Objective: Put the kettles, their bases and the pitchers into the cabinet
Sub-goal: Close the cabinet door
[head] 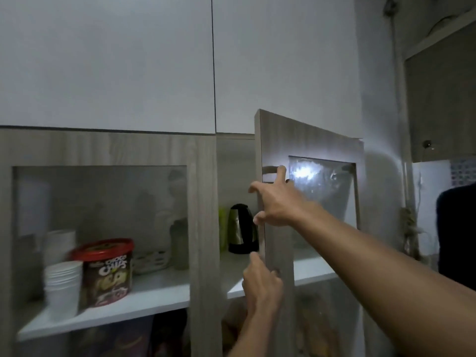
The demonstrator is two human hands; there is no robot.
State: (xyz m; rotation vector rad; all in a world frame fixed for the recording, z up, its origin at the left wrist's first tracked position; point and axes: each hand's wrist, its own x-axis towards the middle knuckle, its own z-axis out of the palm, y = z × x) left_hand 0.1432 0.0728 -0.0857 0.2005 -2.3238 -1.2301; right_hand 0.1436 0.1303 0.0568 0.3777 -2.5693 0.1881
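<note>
2 on the door (279,140): right grip (275,202) flat, left grip (260,282) clasping its edge (kettle (240,228) just beyond).

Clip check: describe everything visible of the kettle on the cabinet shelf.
The kettle stands upright on the white shelf of the right compartment, past the open door. Its body looks like shiny metal, with a black top and a black bottom band; whether that band is its base is unclear. The door edge hides its right side. A green thing stands at its left; contact unclear.
</note>
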